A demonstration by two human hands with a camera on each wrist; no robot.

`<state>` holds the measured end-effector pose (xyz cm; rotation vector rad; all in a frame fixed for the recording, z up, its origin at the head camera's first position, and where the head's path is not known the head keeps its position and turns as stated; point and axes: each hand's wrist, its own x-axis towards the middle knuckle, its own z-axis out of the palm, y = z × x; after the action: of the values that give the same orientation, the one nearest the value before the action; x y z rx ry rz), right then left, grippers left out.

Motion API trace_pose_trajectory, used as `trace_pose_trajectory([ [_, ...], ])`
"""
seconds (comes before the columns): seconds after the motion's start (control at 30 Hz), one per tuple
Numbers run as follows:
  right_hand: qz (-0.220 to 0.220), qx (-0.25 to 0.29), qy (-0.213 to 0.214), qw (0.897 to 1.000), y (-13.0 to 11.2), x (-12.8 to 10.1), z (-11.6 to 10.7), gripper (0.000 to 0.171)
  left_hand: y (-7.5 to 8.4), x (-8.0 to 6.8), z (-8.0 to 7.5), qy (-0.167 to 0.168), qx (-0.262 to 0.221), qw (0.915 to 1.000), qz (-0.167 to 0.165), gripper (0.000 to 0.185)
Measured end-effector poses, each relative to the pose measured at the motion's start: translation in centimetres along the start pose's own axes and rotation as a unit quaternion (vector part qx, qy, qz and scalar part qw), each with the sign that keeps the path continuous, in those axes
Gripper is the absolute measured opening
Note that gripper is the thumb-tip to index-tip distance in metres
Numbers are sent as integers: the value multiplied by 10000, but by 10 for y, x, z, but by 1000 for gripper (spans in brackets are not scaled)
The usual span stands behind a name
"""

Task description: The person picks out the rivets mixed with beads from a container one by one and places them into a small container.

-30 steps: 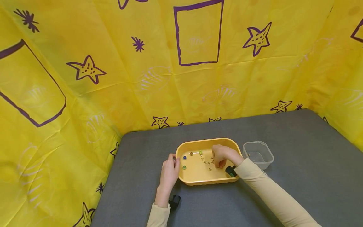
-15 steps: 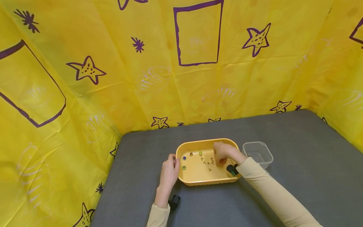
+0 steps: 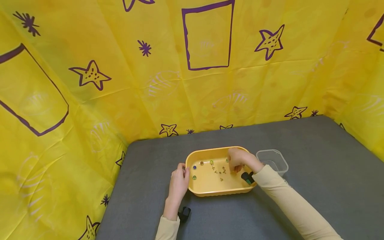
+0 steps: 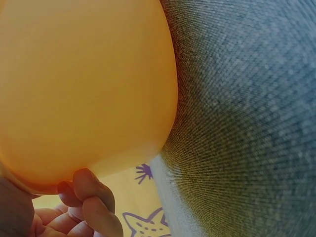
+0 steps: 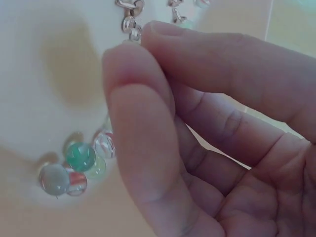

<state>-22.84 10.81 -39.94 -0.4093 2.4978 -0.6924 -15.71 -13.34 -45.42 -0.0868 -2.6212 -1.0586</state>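
A: Right hand (image 3: 237, 161) status?

B: It's inside the yellow tub (image 3: 220, 192), far right part. In the right wrist view the thumb (image 5: 143, 128) and forefinger (image 5: 222, 54) tips meet in a pinch. Can't tell whether anything sits between them; the contact spot is too tight to see.

A: What's around that grip?

B: A cluster of glass marbles (image 5: 79, 165) lies on the tub floor beside the thumb, one green, others clear or streaked. Small metal bits (image 5: 129, 19) lie just beyond the fingertips. From the head camera more metal bits (image 3: 220, 171) are scattered mid-tub, and single marbles, blue (image 3: 194, 167) and green (image 3: 194, 177), sit near the left wall.

A: Left hand (image 3: 179, 181)?

B: Fingers curled over the tub's left rim, holding it. The left wrist view shows the fingers (image 4: 86, 205) curled beside the tub's outer wall (image 4: 84, 89).

A: Tub position?

B: Flat on the grey counter (image 3: 315, 173), roughly centre. A clear plastic box (image 3: 272, 161) stands just right of it, behind the right forearm.

A: Surroundings?

B: Yellow sheet (image 3: 90, 100) with purple stars and rectangles hangs behind and to both sides of the counter.
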Motion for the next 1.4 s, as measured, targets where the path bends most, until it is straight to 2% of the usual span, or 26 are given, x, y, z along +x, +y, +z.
trace_pose_trajectory([
  [0.27, -12, 24, 129, 9999, 4, -3, -5, 29, -1, 0, 0, -19, -3, 10000, -12, 14],
  [0.5, 147, 101, 89, 9998, 6, -5, -11, 28, -1, 0, 0, -41, -32, 10000, -12, 13],
  [1.13, 73, 232, 337, 9991, 13, -17, -28, 23, -1, -1, -1, -42, -49, 10000, -23, 14],
  [1.4, -54, 240, 279, 9993, 18, -20, -35, 17, -1, -1, -1, -39, -59, 10000, -7, 13],
])
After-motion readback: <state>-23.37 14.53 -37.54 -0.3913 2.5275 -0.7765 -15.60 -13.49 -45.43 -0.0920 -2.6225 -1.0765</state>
